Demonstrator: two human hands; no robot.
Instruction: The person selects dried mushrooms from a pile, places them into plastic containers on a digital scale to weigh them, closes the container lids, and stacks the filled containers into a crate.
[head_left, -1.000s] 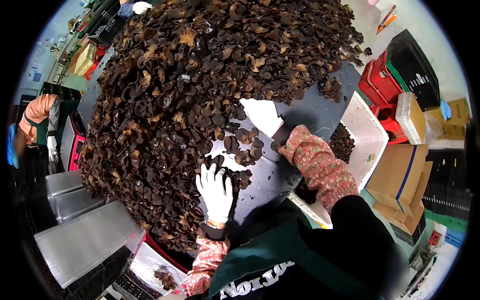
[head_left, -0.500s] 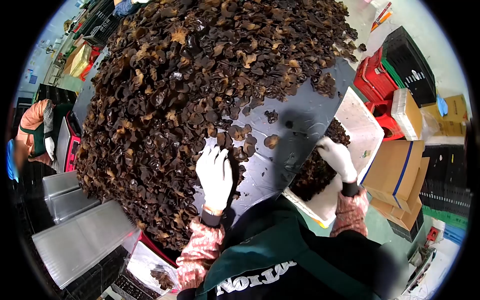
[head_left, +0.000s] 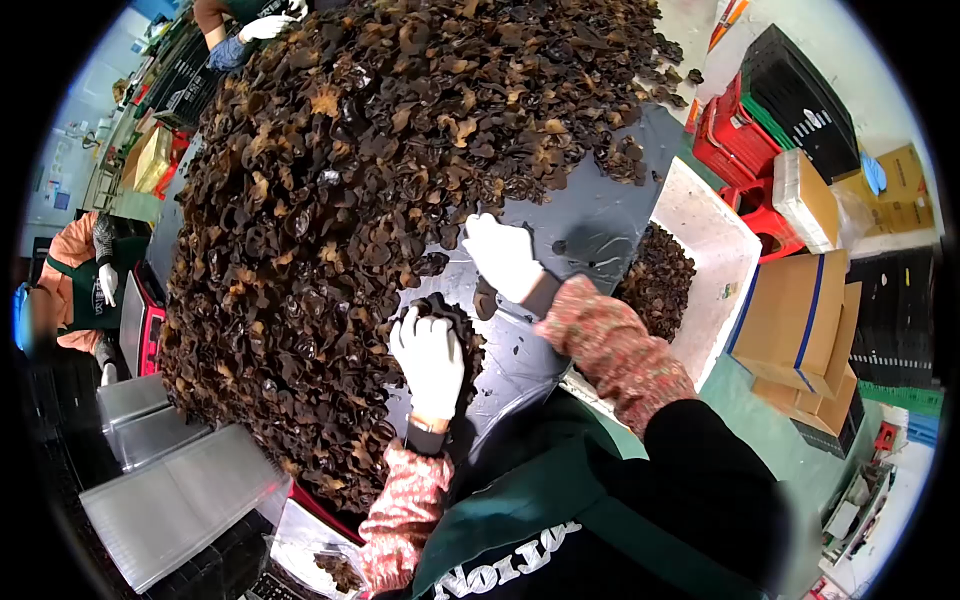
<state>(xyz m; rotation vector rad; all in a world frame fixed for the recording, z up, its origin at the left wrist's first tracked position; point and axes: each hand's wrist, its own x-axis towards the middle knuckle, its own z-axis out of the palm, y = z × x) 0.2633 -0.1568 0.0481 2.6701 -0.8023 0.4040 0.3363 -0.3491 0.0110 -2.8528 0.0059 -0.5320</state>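
A heap of dark brown wood ear mushrooms covers most of the grey tabletop. My left hand, in a white glove, rests at the near edge of the heap, its fingers slightly bent and apart over the mushrooms. My right hand, gloved too, is on the tabletop beside the heap. Its fingers are together and pointing away, and what lies under the fingertips is hidden. A single wood ear piece lies between the hands. To the right, a white foam box holds more mushrooms.
Cardboard boxes, red crates and a black crate stand at the right. Clear plastic bins are at the lower left. One co-worker is at the left; another's gloved hand touches the far heap.
My right hand has moved left from the foam box to the tabletop by the heap. Loose pieces near it have shifted. My left hand stays at the heap's edge, its fingers more bent.
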